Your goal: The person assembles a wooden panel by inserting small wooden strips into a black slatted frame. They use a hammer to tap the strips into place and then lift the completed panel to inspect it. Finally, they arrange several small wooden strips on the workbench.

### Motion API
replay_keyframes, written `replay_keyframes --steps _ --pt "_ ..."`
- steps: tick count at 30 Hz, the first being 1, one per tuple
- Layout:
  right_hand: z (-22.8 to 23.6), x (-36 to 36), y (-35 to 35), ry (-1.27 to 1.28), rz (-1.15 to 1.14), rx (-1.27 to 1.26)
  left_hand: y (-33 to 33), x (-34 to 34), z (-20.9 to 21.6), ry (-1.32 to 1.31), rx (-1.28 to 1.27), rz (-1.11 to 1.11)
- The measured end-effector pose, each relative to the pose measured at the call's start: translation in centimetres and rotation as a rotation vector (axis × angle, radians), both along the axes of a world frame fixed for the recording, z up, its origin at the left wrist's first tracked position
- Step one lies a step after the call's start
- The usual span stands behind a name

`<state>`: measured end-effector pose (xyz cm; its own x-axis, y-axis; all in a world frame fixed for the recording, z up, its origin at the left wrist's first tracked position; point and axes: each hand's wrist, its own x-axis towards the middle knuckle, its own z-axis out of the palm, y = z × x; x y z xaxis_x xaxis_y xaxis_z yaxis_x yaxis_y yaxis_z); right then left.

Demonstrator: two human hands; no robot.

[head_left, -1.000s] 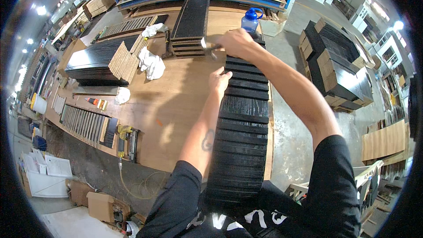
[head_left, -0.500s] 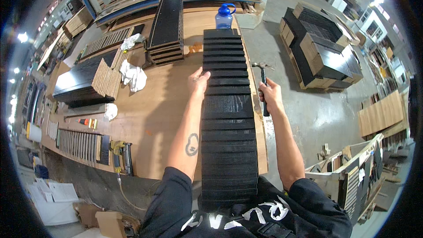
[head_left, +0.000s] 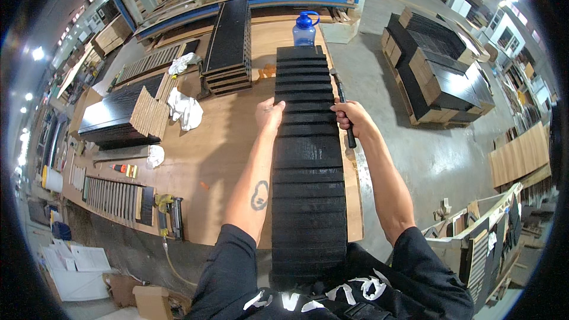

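Beneath both hands, a wooden workbench [head_left: 219, 160] is spread, and along it, from the person's body out to a blue water bottle [head_left: 304, 28], a long black slatted panel [head_left: 308, 160] is laid. Its left edge is pressed by the left hand [head_left: 269, 114], held flat with fingers loosely spread. At its right edge a hammer [head_left: 344, 109] is gripped by the right hand [head_left: 351, 116]. The slats appear all seated; how much fixing is left cannot be told.

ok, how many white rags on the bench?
3: one rag beside the cardboard stack, one further back by the slatted panel, one small one nearer the left edge. Others may be hidden.
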<state>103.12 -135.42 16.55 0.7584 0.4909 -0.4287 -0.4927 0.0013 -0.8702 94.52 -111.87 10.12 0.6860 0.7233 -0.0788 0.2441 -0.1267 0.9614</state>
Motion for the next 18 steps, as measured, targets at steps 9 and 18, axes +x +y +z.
replay_keyframes --steps 9,18 --pt "0.5 0.6 -0.2 0.003 -0.054 0.148 0.4 0.2 1.6 -0.098 -0.079 0.027" --pt "-2.7 -0.4 -2.8 -0.256 -0.194 -0.117 -0.7 -0.3 2.8 0.085 0.049 0.081"
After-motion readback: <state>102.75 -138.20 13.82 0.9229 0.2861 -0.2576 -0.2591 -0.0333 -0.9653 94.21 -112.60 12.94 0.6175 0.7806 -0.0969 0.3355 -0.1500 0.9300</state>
